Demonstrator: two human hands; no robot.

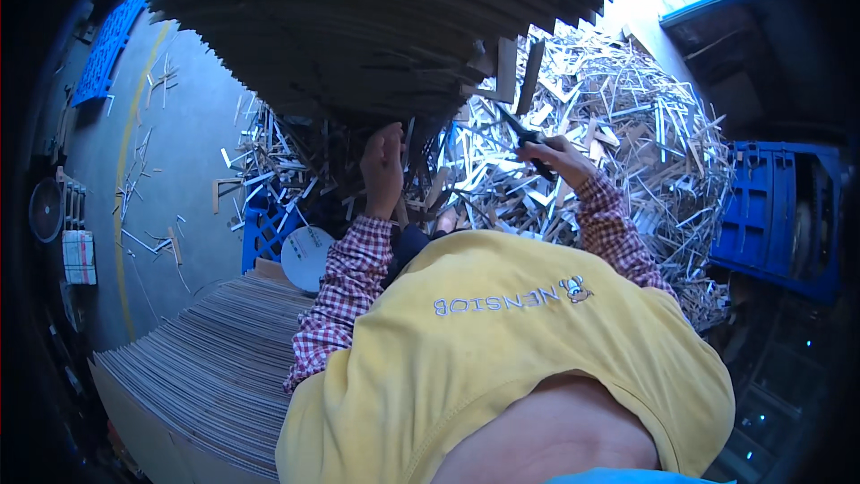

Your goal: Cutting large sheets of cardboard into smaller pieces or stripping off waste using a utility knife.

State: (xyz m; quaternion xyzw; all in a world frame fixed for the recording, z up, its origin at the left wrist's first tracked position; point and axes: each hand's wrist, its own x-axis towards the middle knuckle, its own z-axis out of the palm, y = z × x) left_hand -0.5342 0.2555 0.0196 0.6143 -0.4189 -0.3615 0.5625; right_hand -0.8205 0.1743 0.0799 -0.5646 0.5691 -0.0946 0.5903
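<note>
A tall, dark stack of cardboard sheets [376, 27] with jagged edges fills the top of the view. My left hand [383, 168] is raised at the stack's lower near side, fingers stretched upward with nothing visible in them. Whether its fingertips touch the cardboard cannot be made out. To the right, my right hand [561, 159] is closed around a dark-handled tool [528, 136] with a long narrow end pointing up and left. Its exact kind is unclear. Beside that narrow end, cardboard strips [507, 72] hang from the stack's right corner.
Heaped cardboard offcuts [645, 139] cover the floor ahead and to the right. Another stack of cardboard sheets [215, 350] lies at my lower left, near a round white lid-like object [307, 258] and a blue crate [262, 231]. Another blue crate [761, 215] stands at right.
</note>
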